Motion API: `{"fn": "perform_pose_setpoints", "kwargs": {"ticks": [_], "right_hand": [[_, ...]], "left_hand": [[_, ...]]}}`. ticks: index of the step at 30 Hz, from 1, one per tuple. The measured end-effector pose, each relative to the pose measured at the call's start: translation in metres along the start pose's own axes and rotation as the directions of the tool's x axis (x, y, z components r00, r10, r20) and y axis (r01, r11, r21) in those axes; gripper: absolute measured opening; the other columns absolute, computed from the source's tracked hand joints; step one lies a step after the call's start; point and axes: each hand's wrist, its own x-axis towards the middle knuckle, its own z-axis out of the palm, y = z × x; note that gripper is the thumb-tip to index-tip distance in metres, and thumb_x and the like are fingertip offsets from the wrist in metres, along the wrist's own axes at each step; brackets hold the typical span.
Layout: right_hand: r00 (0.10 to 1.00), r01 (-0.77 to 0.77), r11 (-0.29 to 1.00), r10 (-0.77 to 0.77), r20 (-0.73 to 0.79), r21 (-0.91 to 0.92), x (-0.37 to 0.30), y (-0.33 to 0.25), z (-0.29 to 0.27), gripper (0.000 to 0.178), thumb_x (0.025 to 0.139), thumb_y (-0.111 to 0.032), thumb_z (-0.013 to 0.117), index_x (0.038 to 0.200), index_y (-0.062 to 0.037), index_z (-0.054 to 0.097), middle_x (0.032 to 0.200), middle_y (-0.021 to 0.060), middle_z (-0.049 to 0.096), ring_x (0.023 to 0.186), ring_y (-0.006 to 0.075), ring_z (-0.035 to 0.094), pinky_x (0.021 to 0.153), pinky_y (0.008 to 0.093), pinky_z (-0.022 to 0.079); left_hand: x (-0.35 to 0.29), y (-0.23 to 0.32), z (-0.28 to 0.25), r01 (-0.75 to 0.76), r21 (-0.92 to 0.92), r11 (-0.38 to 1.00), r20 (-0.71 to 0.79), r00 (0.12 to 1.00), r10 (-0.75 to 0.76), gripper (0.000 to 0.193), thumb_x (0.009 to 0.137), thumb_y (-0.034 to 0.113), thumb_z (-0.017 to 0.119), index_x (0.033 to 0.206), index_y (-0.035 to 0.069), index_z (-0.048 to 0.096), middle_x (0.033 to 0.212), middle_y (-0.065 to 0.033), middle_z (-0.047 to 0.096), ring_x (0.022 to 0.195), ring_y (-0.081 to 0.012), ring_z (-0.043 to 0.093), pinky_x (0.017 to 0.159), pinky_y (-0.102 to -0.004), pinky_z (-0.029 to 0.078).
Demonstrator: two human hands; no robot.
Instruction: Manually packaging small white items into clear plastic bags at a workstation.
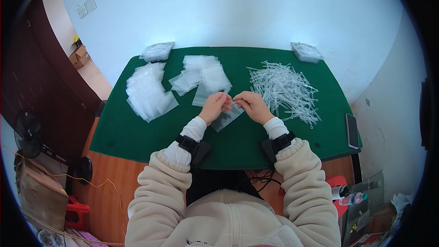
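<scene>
On the surface (pixel 137 144), clear bag (pixel 227 120) slants body-side and left from the right hand (pixel 252 104), pinched there; left hand (pixel 216 105) at its edge (grip hidden, can't tell). Stick pile (pixel 284 89) lies rightward, right hand nearer.

A cream jacket (pixel 231 219) with gathered sleeves (pixel 157 192) is worn with white cuffs (pixel 194 129) and black boxy wristbands (pixel 188 143), hands (pixel 254 106) bare.

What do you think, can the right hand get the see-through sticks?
Probably yes: the right hand is close beside the sticks, with nothing between, though its fingers are at a clear bag.
</scene>
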Motion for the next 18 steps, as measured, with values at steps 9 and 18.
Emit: {"fn": "perform_pose_setpoints", "kwargs": {"ticks": [9,18], "right_hand": [[0.968,-0.143,0.983,0.163,-0.188,0.115,-0.0016,0.0014,0.0014,0.013,0.079,-0.003,0.06,0.091,0.0026,0.061,0.078,0.0104,0.064,0.066,0.0137,0.063,0.06,0.0229,0.049],[0.957,-0.142,0.976,0.178,-0.23,0.164,-0.0013,0.0063,0.0036,0.015,0.078,-0.003,0.062,0.091,0.0025,0.062,0.077,0.0102,0.065,0.066,0.0137,0.063,0.06,0.0225,0.049]], "left_hand": [[-0.0064,0.0116,0.0058,0.145,0.064,0.987,0.27,0.95,-0.157,0.026,0.091,0.021,0.04,0.098,0.0,0.055,0.085,-0.0084,0.061,0.061,-0.0087,0.052,0.056,-0.0218,0.044],[-0.0056,0.0077,0.0063,0.129,-0.01,0.992,0.318,0.941,-0.12,0.025,0.093,0.02,0.038,0.095,0.0,0.054,0.074,-0.0031,0.055,0.049,-0.0046,0.038,0.046,-0.0193,0.034]]}}
